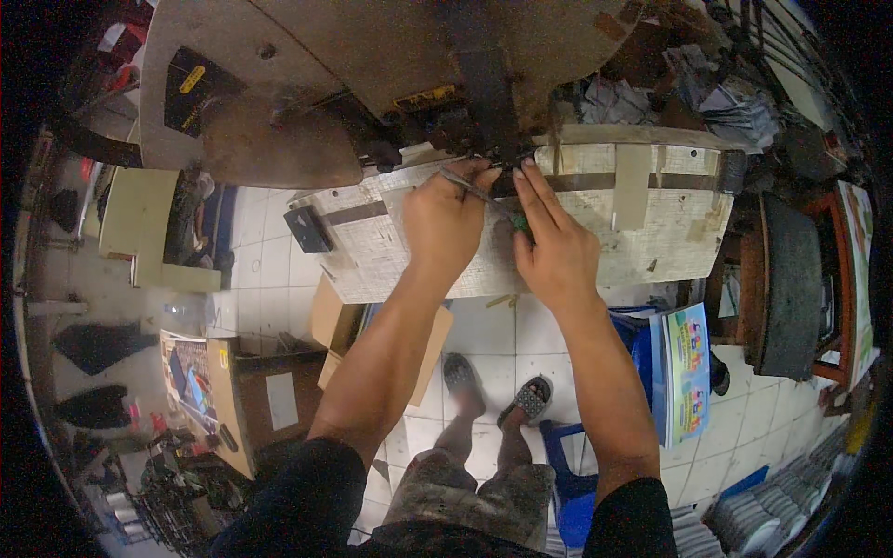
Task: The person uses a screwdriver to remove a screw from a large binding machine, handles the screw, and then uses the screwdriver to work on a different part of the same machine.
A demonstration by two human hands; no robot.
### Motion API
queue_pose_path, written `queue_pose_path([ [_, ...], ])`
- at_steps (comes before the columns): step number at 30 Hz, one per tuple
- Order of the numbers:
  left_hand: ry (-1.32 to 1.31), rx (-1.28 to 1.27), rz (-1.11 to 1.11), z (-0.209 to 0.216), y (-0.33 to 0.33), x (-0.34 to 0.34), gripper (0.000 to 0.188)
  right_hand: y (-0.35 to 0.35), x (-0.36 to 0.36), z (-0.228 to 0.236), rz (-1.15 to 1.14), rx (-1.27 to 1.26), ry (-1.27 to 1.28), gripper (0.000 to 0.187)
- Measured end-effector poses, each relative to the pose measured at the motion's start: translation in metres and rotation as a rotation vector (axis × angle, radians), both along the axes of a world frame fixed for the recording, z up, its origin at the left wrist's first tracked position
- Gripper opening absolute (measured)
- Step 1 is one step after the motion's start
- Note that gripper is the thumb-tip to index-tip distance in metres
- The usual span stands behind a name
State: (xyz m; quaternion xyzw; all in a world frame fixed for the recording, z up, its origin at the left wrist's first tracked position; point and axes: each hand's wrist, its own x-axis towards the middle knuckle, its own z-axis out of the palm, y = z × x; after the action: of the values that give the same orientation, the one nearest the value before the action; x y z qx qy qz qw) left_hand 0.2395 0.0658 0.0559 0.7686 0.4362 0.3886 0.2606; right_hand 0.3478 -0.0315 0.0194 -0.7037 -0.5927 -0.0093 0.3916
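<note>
My left hand [445, 221] grips a thin metal tool [473, 190], maybe a screwdriver, whose shaft slants down to the right toward a green handle [522, 224]. My right hand [553, 244] rests beside it, its fingers stretched up to the dark needle area [491, 139] of a large worn machine [372, 65]. Both hands lie over a scuffed white work plate [642, 232] under the machine head. Whether the right hand also holds the green handle is hard to tell.
Below the plate I see white floor tiles, my feet in sandals [532, 398] and a blue stool [567, 484]. A cardboard box [339, 325] stands on the left, a colourful booklet [686, 372] on the right. Clutter and stacked goods [744, 521] fill the lower corners.
</note>
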Motion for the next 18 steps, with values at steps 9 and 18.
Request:
queue_pose_path([
  [9, -0.031, -0.056, 0.011, 0.0, 0.006, 0.001, 0.023, -0.003, 0.003, -0.004, 0.038, 0.058, 0.011, 0.071],
  [18, -0.092, -0.122, 0.035, -0.008, 0.004, 0.002, 0.026, -0.001, 0.001, -0.001, 0.039, 0.074, 0.045, 0.065],
])
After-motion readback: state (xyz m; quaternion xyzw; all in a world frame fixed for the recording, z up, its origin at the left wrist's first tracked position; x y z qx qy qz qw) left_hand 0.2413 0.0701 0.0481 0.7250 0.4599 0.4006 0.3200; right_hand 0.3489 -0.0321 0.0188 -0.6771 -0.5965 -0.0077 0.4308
